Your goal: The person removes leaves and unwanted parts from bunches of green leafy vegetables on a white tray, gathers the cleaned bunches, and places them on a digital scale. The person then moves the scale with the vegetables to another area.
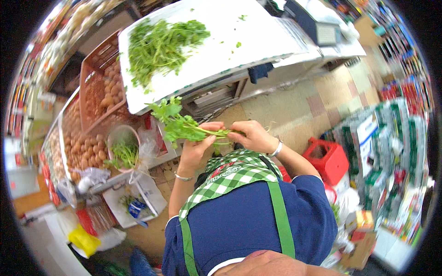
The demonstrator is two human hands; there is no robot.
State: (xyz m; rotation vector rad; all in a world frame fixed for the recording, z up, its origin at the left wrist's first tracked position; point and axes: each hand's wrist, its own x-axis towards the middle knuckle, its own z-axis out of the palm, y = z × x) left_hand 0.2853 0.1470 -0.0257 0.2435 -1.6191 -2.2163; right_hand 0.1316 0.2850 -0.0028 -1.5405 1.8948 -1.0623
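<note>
Between my hands, in front of the green checked apron, is a small bunch of coriander with its leaves pointing left. My left hand is closed around the stems just below the leaves. At the stem end, my right hand pinches the lower stems between thumb and fingers, and thin roots stick out past it. A larger loose pile of coriander lies on the left part of the white tabletop ahead of me. More greens fill a round pink-rimmed bucket at my left.
Brown eggs lie beside the bucket, with an orange plastic crate of more behind. A white foam box sits low at left. To my right stand a red plastic stool and stacked shrink-wrapped packs. A scale-like device is on the table's far right.
</note>
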